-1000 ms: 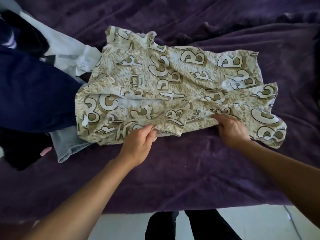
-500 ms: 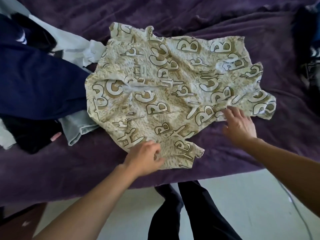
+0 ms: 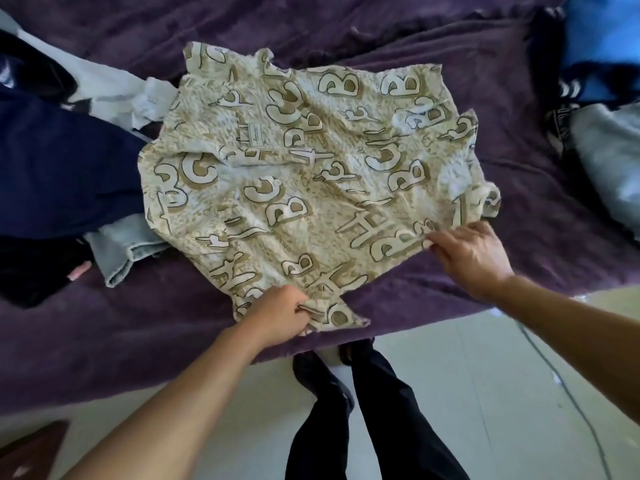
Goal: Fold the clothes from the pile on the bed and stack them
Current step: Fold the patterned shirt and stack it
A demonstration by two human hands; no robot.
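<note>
At near edge of shirt (image 3: 311, 161), left hand (image 3: 282, 311) grips a bunched corner, right hand (image 3: 472, 258) pinches the hem, probably tensioning it flat on bed (image 3: 450, 39) before fold 1.

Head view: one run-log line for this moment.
phase: pre-fold | patterned shirt: spread on purple blanket | left hand: grips near hem | right hand: holds right edge | fold: not started

A soft, fuzzy dark purple blanket (image 3: 415, 22) covers the bed (image 3: 104, 358) across the far part. Near it is a pale, smooth floor (image 3: 450, 393), bright with light. A thin dark cord (image 3: 585, 421) runs over the floor on the right. A flat brown thing (image 3: 31, 452), maybe wood, sits in the near left corner.
</note>
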